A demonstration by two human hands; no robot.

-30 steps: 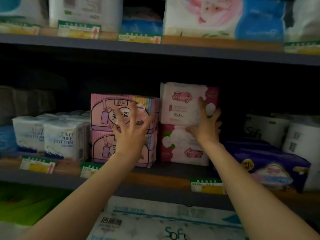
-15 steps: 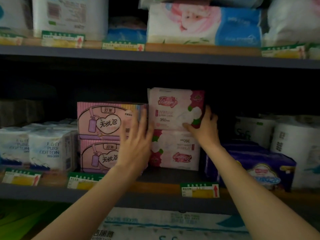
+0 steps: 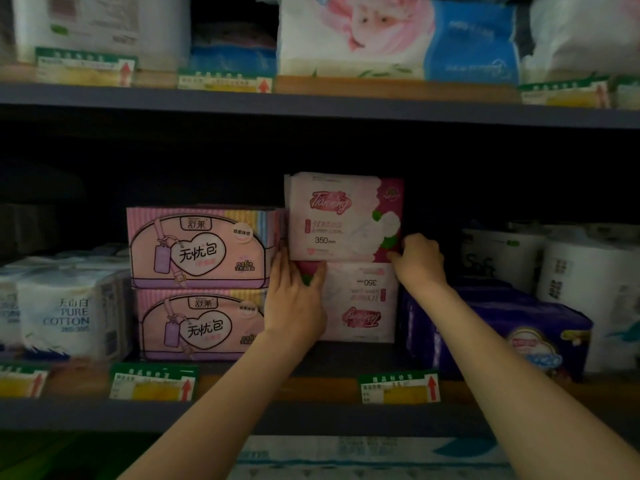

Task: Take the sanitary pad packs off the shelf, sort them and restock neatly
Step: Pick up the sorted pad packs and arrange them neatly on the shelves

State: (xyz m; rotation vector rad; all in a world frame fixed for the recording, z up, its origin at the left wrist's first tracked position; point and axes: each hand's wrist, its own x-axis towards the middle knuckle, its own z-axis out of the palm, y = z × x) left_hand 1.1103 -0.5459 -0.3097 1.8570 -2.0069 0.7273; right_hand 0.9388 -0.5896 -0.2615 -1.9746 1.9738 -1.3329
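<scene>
Our left hand (image 3: 294, 299) lies flat on the lower pack (image 3: 360, 303); our right hand (image 3: 420, 261) seems to pinch the top pack (image 3: 343, 216), which could topple if nudged.

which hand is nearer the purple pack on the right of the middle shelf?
Right. The right hand is at the top white-pink pack's lower right corner, just left of and above the purple pack. The left hand is farther left, across the lower white-pink pack.

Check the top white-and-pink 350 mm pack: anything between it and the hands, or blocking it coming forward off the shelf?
Nothing visible. The left hand and right hand are already at the lower corners of the top pack; the space in front of it is open.
</scene>
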